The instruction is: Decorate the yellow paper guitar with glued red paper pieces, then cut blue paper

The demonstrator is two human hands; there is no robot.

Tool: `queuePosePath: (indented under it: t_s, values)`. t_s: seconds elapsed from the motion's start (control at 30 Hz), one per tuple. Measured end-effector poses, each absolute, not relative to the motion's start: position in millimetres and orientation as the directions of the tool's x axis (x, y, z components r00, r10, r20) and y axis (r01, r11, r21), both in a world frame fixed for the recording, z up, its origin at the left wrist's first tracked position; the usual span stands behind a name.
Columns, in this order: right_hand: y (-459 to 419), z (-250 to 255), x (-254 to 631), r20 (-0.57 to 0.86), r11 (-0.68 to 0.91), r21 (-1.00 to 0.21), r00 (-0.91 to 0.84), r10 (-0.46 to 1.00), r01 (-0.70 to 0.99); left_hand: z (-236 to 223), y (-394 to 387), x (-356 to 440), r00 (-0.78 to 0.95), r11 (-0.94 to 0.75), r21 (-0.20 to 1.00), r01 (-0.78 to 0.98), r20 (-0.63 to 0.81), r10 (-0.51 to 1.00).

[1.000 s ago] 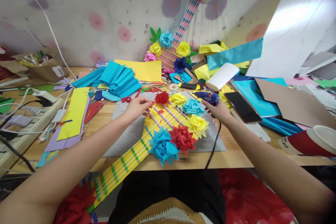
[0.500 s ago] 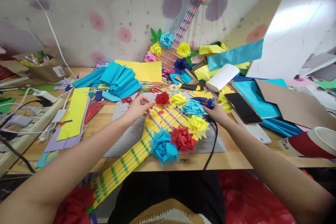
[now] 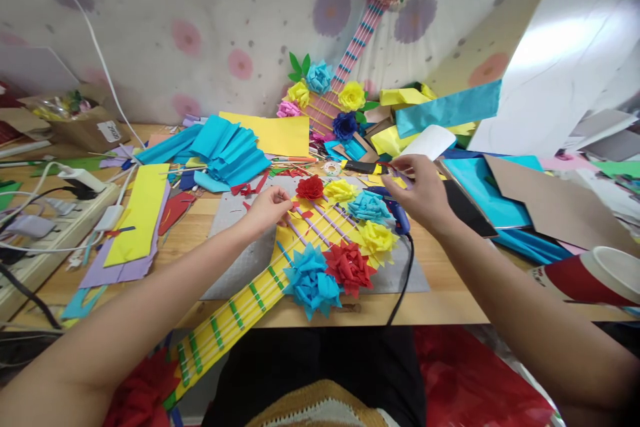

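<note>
A yellow paper guitar lies tilted across the table edge, its neck pointing down-left. Red, yellow and blue paper flowers, including a red paper flower, ring its body. My left hand is closed in a pinch at the body's upper left edge; what is between the fingertips, if anything, is too small to make out. My right hand hangs with fingers apart above the blue glue gun, which lies beside the flowers. Its fingertips are near the black and yellow cutter knife.
Behind stands a pink paper guitar against the curtain. Pleated blue paper and yellow sheets lie around. At left is a power strip with cables. A phone and a paper cup stand at right.
My right hand has let go of the glue gun and moved up and forward over it. The glue gun now rests on the table. My left hand has hardly moved.
</note>
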State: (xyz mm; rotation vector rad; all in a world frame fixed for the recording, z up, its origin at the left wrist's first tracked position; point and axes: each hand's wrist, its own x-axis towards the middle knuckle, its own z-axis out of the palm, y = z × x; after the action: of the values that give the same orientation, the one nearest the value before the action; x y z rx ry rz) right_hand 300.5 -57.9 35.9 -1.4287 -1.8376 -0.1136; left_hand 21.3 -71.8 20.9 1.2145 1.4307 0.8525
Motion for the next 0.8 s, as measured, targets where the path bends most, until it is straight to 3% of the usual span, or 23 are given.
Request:
queuePosePath:
  t_s: [0.17,0.37,0.5,0.8]
  values:
    - [-45.3,43.2,252.7,0.465,0.596,-0.283,-0.436,0.771,0.752,18.2,-71.3,23.6,0.051,0.25,0.936,0.248,-0.27,0.961]
    - [-23.0,37.1,206.8,0.286,0.83,-0.117,-0.782,0.553,0.545,20.6,-71.3,19.8,0.041,0.272,0.93,0.246,-0.29,0.956]
    - [-13.6,27.1,189.1,0.207,0.877,-0.023,-0.856,0.473,0.479,17.7,-70.6,13.1,0.06,0.252,0.942,0.22,-0.271,0.961]
    - [-3.4,18.6,176.9,0.129,0.863,0.05,-0.86,0.493,0.503,4.4,-65.5,5.4,0.076,0.203,0.958,0.202,-0.222,0.972]
